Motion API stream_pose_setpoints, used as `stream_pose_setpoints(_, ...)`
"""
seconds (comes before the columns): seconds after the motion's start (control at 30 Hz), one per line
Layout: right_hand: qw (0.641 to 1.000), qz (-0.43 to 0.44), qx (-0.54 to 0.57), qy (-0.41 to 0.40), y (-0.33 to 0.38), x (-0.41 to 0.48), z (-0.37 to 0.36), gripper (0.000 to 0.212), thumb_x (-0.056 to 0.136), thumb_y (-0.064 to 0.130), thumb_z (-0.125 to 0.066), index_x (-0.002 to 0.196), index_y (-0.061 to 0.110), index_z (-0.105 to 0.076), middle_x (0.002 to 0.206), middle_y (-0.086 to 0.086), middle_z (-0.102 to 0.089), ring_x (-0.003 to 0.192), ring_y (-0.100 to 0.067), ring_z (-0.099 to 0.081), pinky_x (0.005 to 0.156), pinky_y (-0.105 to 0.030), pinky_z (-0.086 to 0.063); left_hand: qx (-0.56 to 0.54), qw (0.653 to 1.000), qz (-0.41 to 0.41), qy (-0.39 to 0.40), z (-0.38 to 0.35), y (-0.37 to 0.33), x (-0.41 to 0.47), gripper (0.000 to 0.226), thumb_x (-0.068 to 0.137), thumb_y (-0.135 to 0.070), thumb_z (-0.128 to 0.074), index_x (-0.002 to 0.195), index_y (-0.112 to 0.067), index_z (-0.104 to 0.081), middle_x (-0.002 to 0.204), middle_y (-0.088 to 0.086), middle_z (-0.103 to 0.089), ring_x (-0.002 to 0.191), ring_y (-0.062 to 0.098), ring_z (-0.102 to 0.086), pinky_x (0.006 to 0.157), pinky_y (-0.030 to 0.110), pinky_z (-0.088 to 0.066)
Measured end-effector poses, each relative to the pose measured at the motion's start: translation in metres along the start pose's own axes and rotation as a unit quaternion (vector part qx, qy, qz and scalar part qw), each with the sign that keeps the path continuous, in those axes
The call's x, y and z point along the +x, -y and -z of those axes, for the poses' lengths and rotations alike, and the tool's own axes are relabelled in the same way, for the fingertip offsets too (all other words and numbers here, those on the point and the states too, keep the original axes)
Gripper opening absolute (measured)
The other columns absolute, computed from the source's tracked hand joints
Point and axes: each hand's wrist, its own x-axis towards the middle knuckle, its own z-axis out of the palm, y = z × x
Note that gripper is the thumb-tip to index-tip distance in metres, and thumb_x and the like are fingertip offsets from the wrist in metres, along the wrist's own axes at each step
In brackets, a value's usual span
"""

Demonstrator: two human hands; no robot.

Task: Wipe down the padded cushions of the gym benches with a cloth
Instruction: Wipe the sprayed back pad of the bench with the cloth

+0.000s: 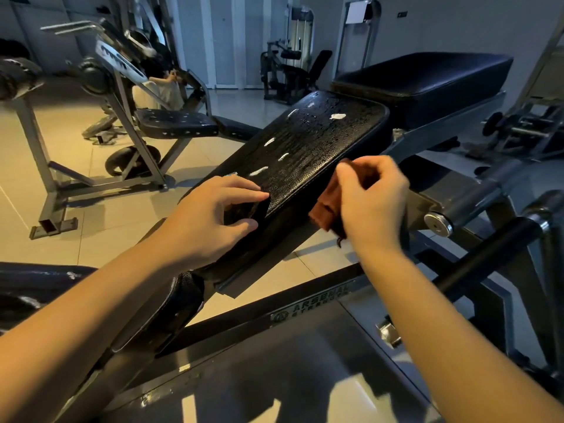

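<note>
While the right hand (pixel 372 203) curled its fingers round the brown cloth (pixel 323 213) and held it against the right edge of the tilted cushion (pixel 305 154), the wiping looked barely begun: droplets and white foam streaks (pixel 338 116) lay across that pad's top. The left hand (pixel 213 215) rested on the cushion's near corner, fingers loosely extended, gripping nothing. Beyond, the flat cushion (pixel 427 77) showed no streaks, and a farther bench seat (pixel 174 123) carried white spots too, likely awaiting its wipe.

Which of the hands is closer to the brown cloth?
The right. The right hand grips the brown cloth at the right edge of the tilted black cushion. The left hand rests on the cushion's near left corner, apart from the cloth.
</note>
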Motion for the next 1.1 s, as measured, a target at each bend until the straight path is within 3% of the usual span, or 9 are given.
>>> stream_pose_setpoints(0.07, 0.999, -0.023, 0.022, -0.038, 0.007, 0.005, 0.002, 0.022, 0.093, 0.025, -0.073, 0.109, 0.015, -0.062, 0.095, 0.01, -0.061, 0.091, -0.004, -0.062, 0.074, -0.012, -0.052, 0.008, 1.0, 0.01, -0.013, 0.0, 0.001, -0.001, 0.041, 0.09, -0.034, -0.074, 0.13, -0.036, -0.067, 0.119, -0.017, -0.057, 0.113, 0.004, -0.052, 0.096, 0.031, -0.047)
stream_pose_setpoints(0.2, 0.996, -0.029, 0.064, -0.057, 0.014, -0.018, -0.014, 0.017, 0.094, 0.01, -0.071, 0.104, 0.002, -0.06, 0.076, 0.009, -0.057, 0.065, 0.019, -0.058, 0.054, -0.002, -0.043, 0.012, 0.999, 0.037, -0.032, -0.001, 0.003, -0.005, 0.041, 0.088, -0.043, -0.073, 0.128, -0.034, -0.069, 0.102, -0.017, -0.058, 0.094, 0.003, -0.057, 0.08, 0.032, -0.055)
stream_pose_setpoints(0.33, 0.995, -0.022, 0.032, -0.096, 0.006, -0.039, -0.028, 0.028, 0.093, 0.02, -0.072, 0.119, 0.011, -0.067, 0.105, 0.0, -0.066, 0.095, -0.002, -0.063, 0.076, -0.009, -0.051, -0.009, 0.999, 0.039, -0.025, 0.0, 0.007, -0.012, 0.04, 0.088, -0.043, -0.073, 0.127, -0.035, -0.069, 0.102, -0.016, -0.062, 0.094, 0.006, -0.06, 0.081, 0.041, -0.057)
stream_pose_setpoints(0.4, 0.994, -0.023, 0.036, -0.101, 0.001, -0.048, -0.032, 0.029, 0.094, 0.018, -0.069, 0.122, 0.012, -0.067, 0.108, 0.003, -0.065, 0.099, 0.002, -0.059, 0.077, -0.005, -0.046, -0.012, 0.999, 0.043, -0.019, 0.002, 0.007, -0.014, 0.04, 0.088, -0.039, -0.074, 0.127, -0.033, -0.069, 0.105, -0.015, -0.062, 0.096, 0.005, -0.06, 0.081, 0.039, -0.058)
stream_pose_setpoints(0.6, 0.997, -0.058, 0.052, 0.008, -0.009, -0.124, -0.069, 0.021, 0.098, 0.021, -0.066, 0.118, 0.017, -0.069, 0.106, 0.01, -0.059, 0.099, -0.005, -0.061, 0.079, -0.009, -0.051, 0.018, 0.997, 0.067, -0.02, 0.001, 0.005, -0.017, 0.039, 0.089, -0.038, -0.074, 0.128, -0.036, -0.067, 0.108, -0.016, -0.06, 0.098, 0.003, -0.057, 0.081, 0.026, -0.052)
stream_pose_setpoints(0.73, 0.992, -0.08, 0.013, 0.1, -0.007, -0.161, -0.081, 0.017, 0.098, 0.019, -0.065, 0.115, 0.018, -0.068, 0.108, 0.01, -0.058, 0.098, -0.002, -0.058, 0.08, 0.002, -0.042, 0.043, 0.996, 0.078, -0.013, 0.003, 0.006, -0.029, 0.043, 0.089, -0.041, -0.073, 0.13, -0.036, -0.065, 0.105, -0.014, -0.059, 0.095, 0.005, -0.056, 0.077, 0.025, -0.047)
stream_pose_setpoints(0.83, 0.994, -0.078, 0.027, 0.065, -0.008, -0.129, -0.064, 0.014, 0.099, 0.025, -0.063, 0.111, 0.02, -0.067, 0.106, 0.009, -0.059, 0.095, 0.001, -0.056, 0.073, -0.001, -0.043, 0.078, 0.993, 0.081, 0.026, 0.011, 0.01, -0.04, 0.048, 0.089, -0.037, -0.074, 0.136, -0.032, -0.063, 0.109, -0.012, -0.06, 0.094, 0.004, -0.056, 0.077, 0.023, -0.048)
stream_pose_setpoints(0.97, 0.995, -0.085, 0.014, -0.048, -0.017, -0.082, -0.046, 0.014, 0.098, 0.025, -0.064, 0.108, 0.017, -0.069, 0.101, 0.003, -0.065, 0.097, -0.013, -0.062, 0.077, -0.019, -0.053, 0.115, 0.988, 0.083, 0.064, 0.021, 0.012, -0.044, 0.051, 0.09, -0.036, -0.073, 0.14, -0.032, -0.059, 0.116, -0.015, -0.058, 0.102, 0.004, -0.053, 0.075, 0.016, -0.039)
stream_pose_setpoints(1.1, 0.993, -0.099, 0.014, 0.066, -0.018, -0.154, -0.08, 0.007, 0.098, 0.024, -0.064, 0.103, 0.021, -0.068, 0.098, 0.012, -0.06, 0.09, 0.002, -0.059, 0.071, -0.007, -0.047, 0.124, 0.989, 0.07, 0.037, 0.013, 0.016, -0.05, 0.048, 0.091, -0.039, -0.071, 0.138, -0.035, -0.06, 0.115, -0.018, -0.055, 0.099, 0.0, -0.051, 0.072, 0.012, -0.037)
